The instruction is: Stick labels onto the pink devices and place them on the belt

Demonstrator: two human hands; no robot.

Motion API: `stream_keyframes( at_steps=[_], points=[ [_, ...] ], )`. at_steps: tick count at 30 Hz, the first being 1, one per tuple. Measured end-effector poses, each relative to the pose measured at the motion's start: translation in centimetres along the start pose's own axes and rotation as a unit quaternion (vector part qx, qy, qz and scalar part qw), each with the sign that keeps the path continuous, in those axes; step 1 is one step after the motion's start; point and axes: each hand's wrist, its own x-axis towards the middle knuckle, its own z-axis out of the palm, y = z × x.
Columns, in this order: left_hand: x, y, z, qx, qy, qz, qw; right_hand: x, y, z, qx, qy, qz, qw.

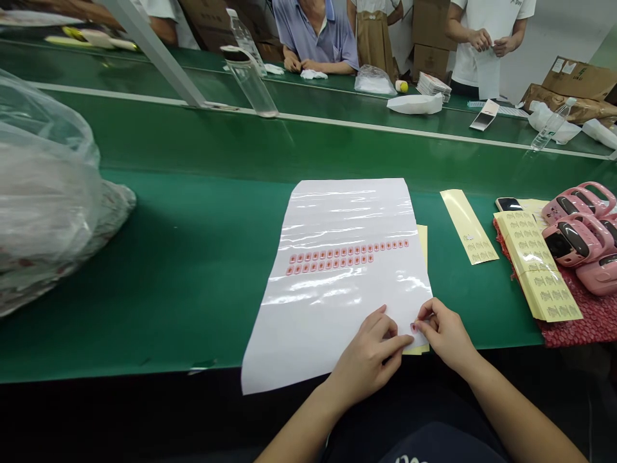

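Note:
A large glossy white sheet (pixel 332 321) lies on the green table, bearing two rows of small red-and-pink stickers (pixel 332 262) across its middle. Near its lower right corner my right hand (pixel 443 331) pinches one small sticker (pixel 414 327) between thumb and forefinger. My left hand (pixel 373 347) rests on the sheet with its fingers spread, the forefinger pointing toward that sticker. Yellow paper (pixel 423 241) shows from beneath the sheet's right edge.
To the right lie a yellow label strip (pixel 470 228), a stack of yellow label sheets (pixel 540 270) and pink toy-like devices (pixel 573 238) on red bubble wrap (pixel 583 315). A filled plastic bag (pixel 48 193) stands left. Clear bottles (pixel 552 125) and other people (pixel 315 35) are across the table.

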Motion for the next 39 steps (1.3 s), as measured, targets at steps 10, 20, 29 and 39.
stream_keyframes(
  at_steps=[10, 20, 29, 39],
  points=[
    [-0.1, -0.1, 0.2, 0.021, 0.001, 0.022, 1.0, 0.0, 0.0, 0.0, -0.006, 0.001, 0.002, 1.0],
    [-0.1, 0.0, 0.3, 0.049, -0.004, 0.034, 0.998, 0.0, -0.1, 0.2, -0.029, 0.005, 0.0, 1.0],
    [0.0, 0.0, 0.4, 0.05, -0.001, 0.033, 0.998, -0.2, 0.5, 0.5, -0.037, 0.038, -0.067, 0.996],
    [0.0, 0.0, 0.2, 0.06, 0.006, 0.039, 0.997, -0.1, 1.4, 0.3, 0.029, 0.097, -0.094, 0.99]
  ],
)
